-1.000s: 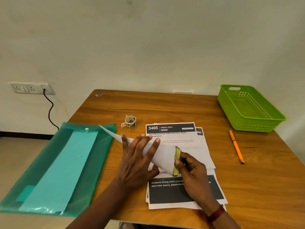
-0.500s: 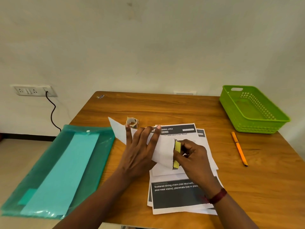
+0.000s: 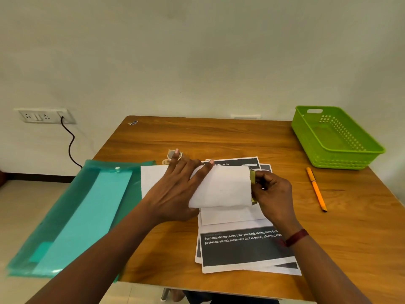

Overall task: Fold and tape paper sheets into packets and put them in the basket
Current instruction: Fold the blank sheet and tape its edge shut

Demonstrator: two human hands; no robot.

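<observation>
While my left hand (image 3: 175,189) presses flat on paper (image 3: 223,187), right hand (image 3: 274,194) pinches tape (image 3: 252,175) at 3 o'clock. Basket (image 3: 341,161) sits 1 o'clock.

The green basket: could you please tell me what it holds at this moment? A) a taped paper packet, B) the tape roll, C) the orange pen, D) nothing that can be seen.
D: the green basket shows only its bare floor, and the orange pen lies outside it.

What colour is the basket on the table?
The basket is bright green, seen clearly in the head view.
</observation>
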